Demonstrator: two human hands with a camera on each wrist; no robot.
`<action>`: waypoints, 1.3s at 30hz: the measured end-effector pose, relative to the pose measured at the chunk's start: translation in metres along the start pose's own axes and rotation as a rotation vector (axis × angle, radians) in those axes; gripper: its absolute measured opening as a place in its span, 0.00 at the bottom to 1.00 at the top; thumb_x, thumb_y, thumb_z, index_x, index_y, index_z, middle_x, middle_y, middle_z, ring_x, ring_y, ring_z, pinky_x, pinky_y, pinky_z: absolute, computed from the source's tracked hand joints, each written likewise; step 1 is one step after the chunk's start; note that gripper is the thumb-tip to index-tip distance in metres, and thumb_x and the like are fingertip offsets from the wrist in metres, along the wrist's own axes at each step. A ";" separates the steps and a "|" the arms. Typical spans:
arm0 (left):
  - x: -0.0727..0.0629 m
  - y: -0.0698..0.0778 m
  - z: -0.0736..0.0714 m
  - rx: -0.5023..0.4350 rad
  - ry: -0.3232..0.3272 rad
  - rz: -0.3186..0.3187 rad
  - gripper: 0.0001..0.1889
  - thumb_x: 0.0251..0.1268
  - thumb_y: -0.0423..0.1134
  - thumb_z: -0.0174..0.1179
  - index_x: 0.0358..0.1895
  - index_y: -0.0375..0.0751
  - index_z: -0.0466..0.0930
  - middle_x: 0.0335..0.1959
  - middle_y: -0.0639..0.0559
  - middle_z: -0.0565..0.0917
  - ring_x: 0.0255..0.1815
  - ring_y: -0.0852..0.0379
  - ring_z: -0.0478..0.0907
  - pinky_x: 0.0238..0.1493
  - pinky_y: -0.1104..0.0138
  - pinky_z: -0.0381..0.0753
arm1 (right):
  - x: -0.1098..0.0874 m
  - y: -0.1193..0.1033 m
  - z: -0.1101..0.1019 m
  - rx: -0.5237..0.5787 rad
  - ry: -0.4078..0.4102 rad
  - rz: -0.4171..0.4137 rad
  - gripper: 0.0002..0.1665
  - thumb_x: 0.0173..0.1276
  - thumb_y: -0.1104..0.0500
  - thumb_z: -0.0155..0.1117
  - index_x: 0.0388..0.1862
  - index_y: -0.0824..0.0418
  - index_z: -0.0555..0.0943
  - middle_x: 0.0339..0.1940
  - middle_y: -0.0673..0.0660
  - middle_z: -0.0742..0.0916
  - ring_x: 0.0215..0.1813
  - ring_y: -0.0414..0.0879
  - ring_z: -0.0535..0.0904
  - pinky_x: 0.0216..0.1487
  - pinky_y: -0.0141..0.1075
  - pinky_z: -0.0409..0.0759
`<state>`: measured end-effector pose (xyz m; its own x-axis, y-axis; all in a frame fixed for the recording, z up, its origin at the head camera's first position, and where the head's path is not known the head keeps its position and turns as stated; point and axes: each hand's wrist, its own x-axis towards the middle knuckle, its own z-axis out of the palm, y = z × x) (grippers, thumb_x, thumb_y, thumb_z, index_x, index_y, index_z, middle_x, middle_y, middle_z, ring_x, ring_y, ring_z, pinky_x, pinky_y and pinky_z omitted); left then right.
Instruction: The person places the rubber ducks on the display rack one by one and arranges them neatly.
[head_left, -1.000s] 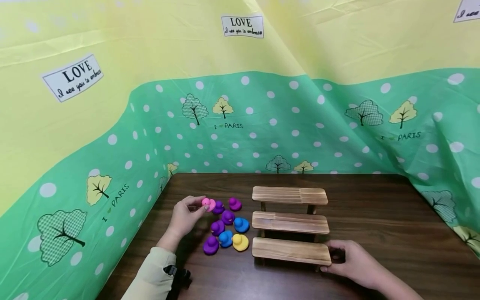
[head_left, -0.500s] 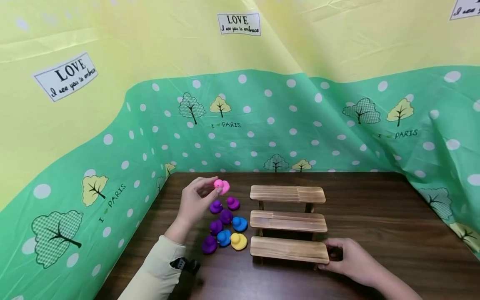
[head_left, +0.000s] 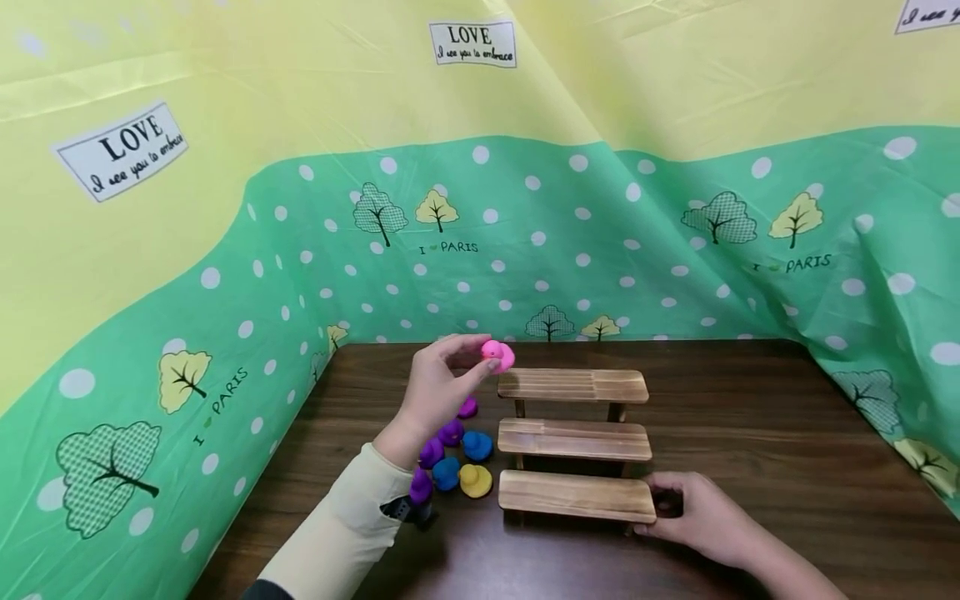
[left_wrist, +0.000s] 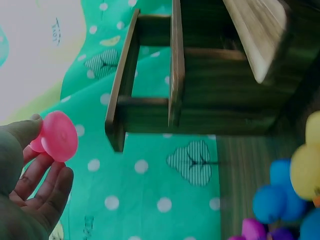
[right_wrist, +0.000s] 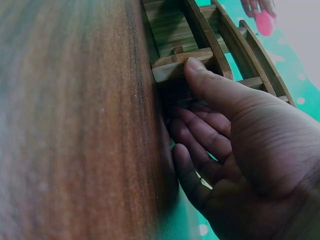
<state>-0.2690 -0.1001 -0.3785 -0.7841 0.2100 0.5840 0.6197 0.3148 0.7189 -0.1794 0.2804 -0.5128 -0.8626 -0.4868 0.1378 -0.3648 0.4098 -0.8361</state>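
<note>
In the head view my left hand [head_left: 442, 385] pinches a pink rubber duck [head_left: 497, 355] between thumb and fingers. The duck is held up by the left end of the top step of a three-tier wooden stand [head_left: 573, 385]. In the left wrist view the pink duck's flat round base [left_wrist: 61, 136] faces the camera. My right hand [head_left: 701, 518] grips the right end of the stand's lowest step [head_left: 577, 496]. From the right wrist view, the thumb of the right hand [right_wrist: 235, 135] presses on the stand's end, with the fingers curled beneath.
Left of the stand lie several rubber ducks: purple [head_left: 431, 452], blue [head_left: 477, 446] and one yellow [head_left: 476, 481]. My left forearm partly covers them. The dark wooden table [head_left: 735, 417] ends at a green and yellow printed cloth [head_left: 465, 283] behind and at the sides.
My left hand has lifted the pink duck from beside the purple ducks and carried it up and right to the stand's top step. The right hand keeps its hold on the stand.
</note>
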 end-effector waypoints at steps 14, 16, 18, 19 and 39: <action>0.019 0.016 0.059 0.011 -0.144 0.016 0.20 0.59 0.40 0.79 0.54 0.42 0.89 0.47 0.56 0.88 0.40 0.65 0.86 0.44 0.65 0.89 | 0.000 0.000 0.000 -0.017 0.003 0.021 0.22 0.61 0.50 0.83 0.51 0.54 0.87 0.43 0.45 0.91 0.46 0.39 0.87 0.42 0.34 0.87; 0.021 0.019 0.067 0.051 -0.169 0.033 0.20 0.60 0.41 0.79 0.54 0.42 0.89 0.46 0.57 0.87 0.40 0.67 0.85 0.43 0.69 0.88 | 0.000 0.000 0.000 -0.012 0.003 0.018 0.22 0.61 0.50 0.83 0.51 0.54 0.87 0.43 0.45 0.91 0.46 0.39 0.87 0.42 0.34 0.87; 0.024 0.021 0.074 0.098 -0.189 0.060 0.19 0.60 0.42 0.79 0.54 0.42 0.90 0.45 0.58 0.87 0.39 0.68 0.84 0.43 0.72 0.87 | 0.000 0.000 0.000 -0.006 0.002 0.015 0.21 0.62 0.51 0.83 0.51 0.55 0.87 0.43 0.45 0.91 0.46 0.39 0.87 0.42 0.33 0.87; 0.025 0.022 0.078 0.121 -0.199 0.072 0.19 0.60 0.43 0.79 0.54 0.43 0.90 0.44 0.58 0.87 0.39 0.69 0.84 0.43 0.73 0.86 | 0.000 0.000 0.000 -0.005 0.003 0.011 0.21 0.62 0.51 0.83 0.51 0.55 0.87 0.43 0.45 0.91 0.45 0.39 0.87 0.42 0.34 0.87; 0.036 0.048 0.127 0.268 -0.320 0.032 0.17 0.58 0.48 0.80 0.48 0.52 0.88 0.39 0.68 0.82 0.40 0.70 0.79 0.41 0.84 0.75 | -0.001 -0.001 -0.001 -0.022 0.010 -0.021 0.19 0.62 0.53 0.82 0.50 0.54 0.88 0.41 0.44 0.91 0.43 0.38 0.87 0.41 0.34 0.87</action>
<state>-0.2713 0.0400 -0.3710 -0.7614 0.4874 0.4275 0.6467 0.5246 0.5537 -0.1785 0.2810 -0.5121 -0.8581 -0.4879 0.1600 -0.3901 0.4167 -0.8211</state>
